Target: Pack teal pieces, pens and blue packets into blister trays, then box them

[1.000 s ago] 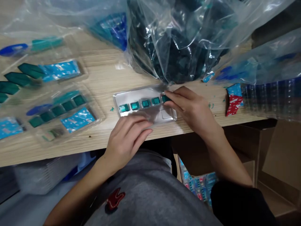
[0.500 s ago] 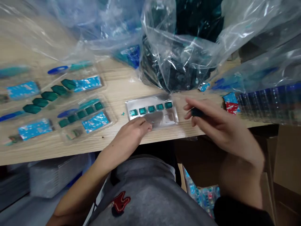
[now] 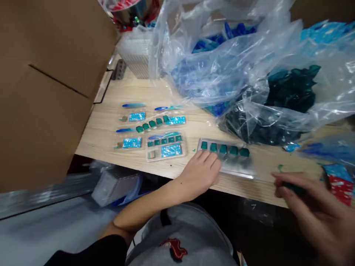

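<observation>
A clear plastic blister tray (image 3: pixel 235 170) lies near the table's front edge, with a row of several dark green pieces (image 3: pixel 223 149) along its far side. My left hand (image 3: pixel 202 170) is closed over the tray's near left part, its fingers curled and the thumb hidden. Off the tray's right end, my right hand (image 3: pixel 310 203) pinches a dark green piece (image 3: pixel 294 188) between thumb and fingers, slightly blurred. Left of the tray lies a filled blister tray (image 3: pixel 151 154) holding green pieces, a toothbrush-like blue stick and a blue patterned packet (image 3: pixel 171 150).
Behind the tray slump large clear bags, one with dark green pieces (image 3: pixel 291 92), another with blue items (image 3: pixel 210 44). More blue packets (image 3: pixel 132 142) lie to the left. A cardboard box (image 3: pixel 52 92) stands at far left. Red and blue packets (image 3: pixel 340 184) lie at right.
My view has swung left, so everything sits farther right in the picture. My right hand, still pinching a dark piece, is somewhat farther from the tray. The left hand stays at the tray's near left.
</observation>
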`<state>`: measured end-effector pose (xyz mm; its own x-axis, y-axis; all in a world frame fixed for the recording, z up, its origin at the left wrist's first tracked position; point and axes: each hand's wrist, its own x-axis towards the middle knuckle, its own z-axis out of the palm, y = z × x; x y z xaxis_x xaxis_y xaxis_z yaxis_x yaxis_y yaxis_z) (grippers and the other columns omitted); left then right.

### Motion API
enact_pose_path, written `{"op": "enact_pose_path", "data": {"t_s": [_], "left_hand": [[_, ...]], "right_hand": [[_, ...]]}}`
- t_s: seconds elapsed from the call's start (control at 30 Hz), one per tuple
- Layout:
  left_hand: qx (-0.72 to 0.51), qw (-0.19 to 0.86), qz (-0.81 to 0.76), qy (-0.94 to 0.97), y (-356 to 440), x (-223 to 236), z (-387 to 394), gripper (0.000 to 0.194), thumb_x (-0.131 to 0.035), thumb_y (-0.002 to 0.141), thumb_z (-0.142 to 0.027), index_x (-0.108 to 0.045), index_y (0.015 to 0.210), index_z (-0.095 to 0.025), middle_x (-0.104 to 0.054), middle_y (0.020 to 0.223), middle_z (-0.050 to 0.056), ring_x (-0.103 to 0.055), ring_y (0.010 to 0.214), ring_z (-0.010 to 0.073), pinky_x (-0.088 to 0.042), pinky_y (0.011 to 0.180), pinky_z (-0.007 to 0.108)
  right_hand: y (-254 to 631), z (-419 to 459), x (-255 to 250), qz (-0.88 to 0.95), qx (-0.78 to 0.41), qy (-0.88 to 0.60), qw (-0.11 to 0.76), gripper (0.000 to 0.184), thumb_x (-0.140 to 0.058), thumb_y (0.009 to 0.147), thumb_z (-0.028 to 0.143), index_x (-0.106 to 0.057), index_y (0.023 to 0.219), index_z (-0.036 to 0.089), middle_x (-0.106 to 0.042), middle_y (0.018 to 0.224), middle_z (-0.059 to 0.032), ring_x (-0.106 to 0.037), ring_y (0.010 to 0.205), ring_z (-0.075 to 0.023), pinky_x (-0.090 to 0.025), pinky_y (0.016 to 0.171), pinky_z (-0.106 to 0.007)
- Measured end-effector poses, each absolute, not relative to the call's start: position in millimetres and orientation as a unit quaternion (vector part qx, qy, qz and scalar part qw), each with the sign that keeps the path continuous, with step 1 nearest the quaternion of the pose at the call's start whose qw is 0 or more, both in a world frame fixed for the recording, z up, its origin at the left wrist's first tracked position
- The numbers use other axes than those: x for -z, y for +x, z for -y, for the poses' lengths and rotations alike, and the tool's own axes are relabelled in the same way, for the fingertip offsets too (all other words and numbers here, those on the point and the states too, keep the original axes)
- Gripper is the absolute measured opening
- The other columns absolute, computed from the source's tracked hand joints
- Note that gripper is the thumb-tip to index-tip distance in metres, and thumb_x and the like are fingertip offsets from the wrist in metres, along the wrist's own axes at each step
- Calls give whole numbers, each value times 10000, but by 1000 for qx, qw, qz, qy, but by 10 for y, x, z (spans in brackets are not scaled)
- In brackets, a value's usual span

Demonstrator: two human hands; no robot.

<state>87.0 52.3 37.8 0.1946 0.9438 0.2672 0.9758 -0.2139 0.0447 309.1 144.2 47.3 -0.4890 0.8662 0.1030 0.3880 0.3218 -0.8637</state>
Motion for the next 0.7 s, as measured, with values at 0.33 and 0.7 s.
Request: {"op": "enact_pose_path", "data": {"t_s": [0.33,0.7], "left_hand": [[283,132,614,-724,628,-476,-201,145,-495,912,-85,-556,848,-200,-705,921,42,-631,863,161,-512,780,325],[212,107,816,-528,-1027,-185,276,233,-494,900,-445,-568,1008,-252,-656,1058,111,-572,1113,428,-393,830,719]], "right_hand": [[2890,-1143,-366,612,-473,-526,354,239,-675,795,342,-665,1016,433,-661,998,-24,-606,689,-239,-511,636,-452],[2659,-1176,-550,579,-610,-408,356,232,-701,787,183,-721,1007,255,-755,962,-14,-724,762,-137,-617,725,-273]]}}
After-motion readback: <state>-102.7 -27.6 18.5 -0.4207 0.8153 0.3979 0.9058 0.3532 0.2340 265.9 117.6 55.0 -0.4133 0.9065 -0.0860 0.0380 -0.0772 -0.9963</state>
